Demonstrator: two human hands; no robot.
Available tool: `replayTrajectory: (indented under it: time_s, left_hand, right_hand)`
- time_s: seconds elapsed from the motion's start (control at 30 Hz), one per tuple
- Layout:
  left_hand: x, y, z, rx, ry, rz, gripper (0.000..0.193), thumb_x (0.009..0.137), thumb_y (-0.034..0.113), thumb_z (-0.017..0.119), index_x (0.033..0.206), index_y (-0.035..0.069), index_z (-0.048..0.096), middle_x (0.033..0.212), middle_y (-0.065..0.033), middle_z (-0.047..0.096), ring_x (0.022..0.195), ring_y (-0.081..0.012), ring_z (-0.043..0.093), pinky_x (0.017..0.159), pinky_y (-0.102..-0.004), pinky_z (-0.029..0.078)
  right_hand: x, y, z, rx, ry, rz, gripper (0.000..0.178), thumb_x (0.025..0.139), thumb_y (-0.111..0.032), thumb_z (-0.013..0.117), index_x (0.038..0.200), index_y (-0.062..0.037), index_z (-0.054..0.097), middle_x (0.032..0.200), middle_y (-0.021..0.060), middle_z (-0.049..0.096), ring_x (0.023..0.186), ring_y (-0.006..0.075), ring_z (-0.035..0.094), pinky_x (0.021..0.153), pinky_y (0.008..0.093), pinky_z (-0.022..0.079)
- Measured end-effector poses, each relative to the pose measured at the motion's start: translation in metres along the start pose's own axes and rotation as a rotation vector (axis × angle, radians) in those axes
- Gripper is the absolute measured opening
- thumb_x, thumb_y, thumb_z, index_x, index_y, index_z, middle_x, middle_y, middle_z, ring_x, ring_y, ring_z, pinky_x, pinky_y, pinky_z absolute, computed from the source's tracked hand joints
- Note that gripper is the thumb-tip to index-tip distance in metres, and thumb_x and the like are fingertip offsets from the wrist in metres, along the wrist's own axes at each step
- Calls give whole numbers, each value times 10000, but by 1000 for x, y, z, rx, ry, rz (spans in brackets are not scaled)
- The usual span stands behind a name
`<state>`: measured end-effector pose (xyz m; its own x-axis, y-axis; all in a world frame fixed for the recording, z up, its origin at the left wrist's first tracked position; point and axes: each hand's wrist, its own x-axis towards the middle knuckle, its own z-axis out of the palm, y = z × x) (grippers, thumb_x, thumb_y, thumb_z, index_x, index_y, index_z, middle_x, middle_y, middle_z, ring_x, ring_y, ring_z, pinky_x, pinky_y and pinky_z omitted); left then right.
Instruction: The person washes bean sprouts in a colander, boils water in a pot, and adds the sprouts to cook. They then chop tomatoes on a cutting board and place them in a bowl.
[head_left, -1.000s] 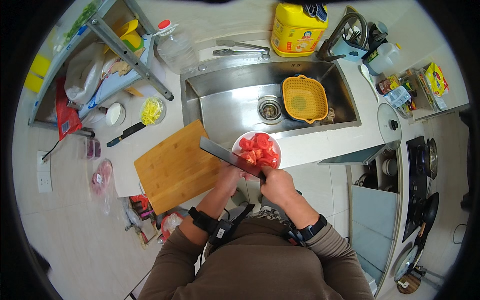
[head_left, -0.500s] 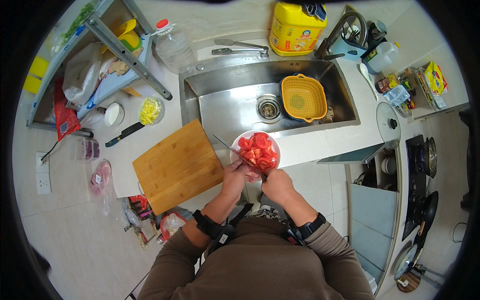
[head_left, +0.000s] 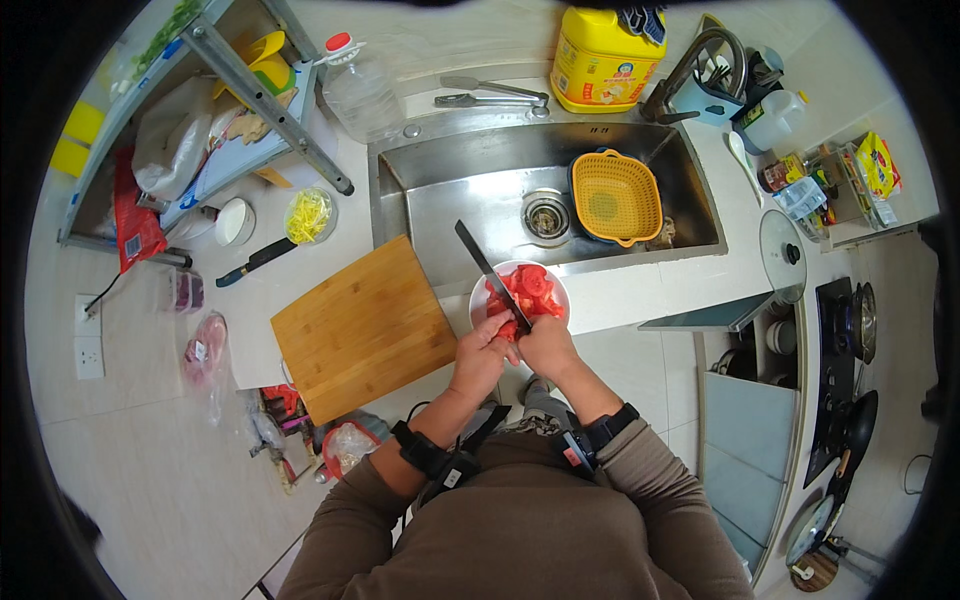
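Note:
A white bowl [head_left: 562,295] filled with cut red tomato [head_left: 536,285] sits at the counter's front edge, before the sink. My right hand [head_left: 549,345] is wrapped round the handle of a kitchen knife [head_left: 478,256], whose dark blade slants up and left over the bowl. My left hand [head_left: 483,355] is closed at the near side of the bowl, beside the blade, with a piece of tomato [head_left: 507,328] at its fingertips. The knife's handle is hidden in my right hand. A bare wooden cutting board [head_left: 362,330] lies to the left of my hands.
Behind the bowl is a steel sink [head_left: 440,215] with a yellow basket [head_left: 617,197] in it. Left of the sink are a dish of yellow shreds [head_left: 309,215], a second knife [head_left: 257,262] and a metal shelf [head_left: 265,100]. A stove [head_left: 828,375] stands at the right.
The knife has swung to a steeper angle and its blade now crosses the tomato in the bowl. My left hand has shifted along the bowl's near side. The whole view has moved slightly.

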<state>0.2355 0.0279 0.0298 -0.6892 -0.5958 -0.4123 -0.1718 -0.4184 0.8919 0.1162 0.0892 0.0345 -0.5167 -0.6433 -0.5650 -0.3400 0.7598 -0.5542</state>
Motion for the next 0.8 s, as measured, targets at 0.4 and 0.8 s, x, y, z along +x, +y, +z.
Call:
replayTrajectory:
  time_s: [0.4, 0.8]
  left_hand:
    - [22, 4, -34, 217, -130, 191, 658, 785, -67, 420, 1400, 125, 287, 863, -50, 634, 669, -79, 548, 569, -220, 442]
    - [26, 68, 15, -400, -146, -153, 362, 884, 203, 555, 1157, -25, 486, 1075, -131, 580, 916, -198, 589, 774, -292, 479]
  right_hand:
    - [-43, -7, -47, 349, 103, 25, 267, 811, -186, 569, 935, 44, 626, 812, 266, 616, 819, 384, 613, 725, 387, 476]
    - [-32, -4, -97, 34, 385, -234, 303, 793, -243, 628, 758, 53, 571, 640, 189, 598, 594, 313, 599, 559, 370, 461]
